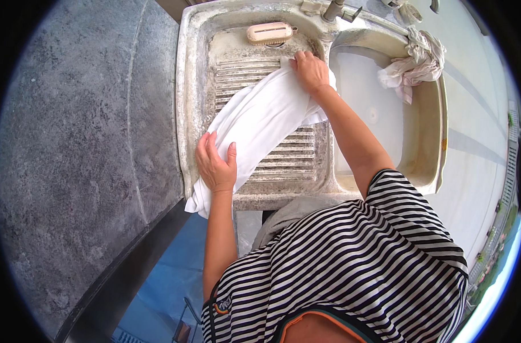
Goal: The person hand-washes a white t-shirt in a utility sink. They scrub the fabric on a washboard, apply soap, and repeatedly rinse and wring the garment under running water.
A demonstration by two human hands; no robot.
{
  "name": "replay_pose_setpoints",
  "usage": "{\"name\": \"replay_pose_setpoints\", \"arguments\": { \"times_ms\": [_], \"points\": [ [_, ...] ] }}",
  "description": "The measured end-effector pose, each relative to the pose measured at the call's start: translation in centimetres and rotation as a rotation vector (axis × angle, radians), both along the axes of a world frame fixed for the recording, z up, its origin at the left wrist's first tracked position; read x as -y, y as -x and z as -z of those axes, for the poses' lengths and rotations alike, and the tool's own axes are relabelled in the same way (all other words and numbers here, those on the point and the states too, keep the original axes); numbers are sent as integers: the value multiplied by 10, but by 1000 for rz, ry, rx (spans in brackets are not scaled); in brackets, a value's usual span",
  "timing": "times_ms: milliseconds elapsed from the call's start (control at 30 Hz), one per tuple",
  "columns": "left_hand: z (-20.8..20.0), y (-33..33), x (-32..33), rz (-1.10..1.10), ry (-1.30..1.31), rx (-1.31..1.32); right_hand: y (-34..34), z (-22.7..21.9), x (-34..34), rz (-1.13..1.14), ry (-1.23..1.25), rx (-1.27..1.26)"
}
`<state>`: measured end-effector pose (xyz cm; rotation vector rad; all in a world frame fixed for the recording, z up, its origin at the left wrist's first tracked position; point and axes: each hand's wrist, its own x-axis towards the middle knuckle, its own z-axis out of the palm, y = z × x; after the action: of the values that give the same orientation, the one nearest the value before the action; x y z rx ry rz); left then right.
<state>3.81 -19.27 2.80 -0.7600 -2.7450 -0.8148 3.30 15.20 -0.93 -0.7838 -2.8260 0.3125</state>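
A white cloth (260, 120), perhaps a garment, lies slantwise over the ribbed washboard (289, 157) of the sink. Its near left end hangs over the sink's front edge. My left hand (216, 164) rests on the lower left part of the cloth, thumb spread away from the fingers. At the far right end, my right hand (310, 71) has its fingers curled together on the cloth. A beige-pink oval scrub brush (270, 33) lies beyond the cloth, near the drain.
To the right, the sink's basin (412, 137) holds cloudy water (369, 103). A wrung whitish cloth (418, 57) drapes over its far right rim. Behind stands a tap (333, 11). A dark grey countertop (83, 114) borders the sink on the left.
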Motion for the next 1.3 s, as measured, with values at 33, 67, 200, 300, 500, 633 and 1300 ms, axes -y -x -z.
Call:
{"name": "replay_pose_setpoints", "arguments": {
  "times_ms": [33,67,200,300,500,633,1300],
  "points": [
    [-2,0,-2,-4,37,-13,-14,-7,17,-52,-39,-11],
    [-4,-1,-4,-8,75,-28,-29,-15,35,-102,-77,-25],
    [-3,6,-1,-21,271,116,-66,-34,56,-91,140,53],
    [-24,24,-9,9,135,255,-71,-34,35,-67,319,-63],
    [-170,28,-40,180,-192,-276,-52,-131,6,148,590,-542],
    [-191,12,-29,363,-111,-558,-67,-168,2,41,430,-759],
    [-40,-65,-32,552,128,200,-65,0,108,-506,74,-195]
  ]
}}
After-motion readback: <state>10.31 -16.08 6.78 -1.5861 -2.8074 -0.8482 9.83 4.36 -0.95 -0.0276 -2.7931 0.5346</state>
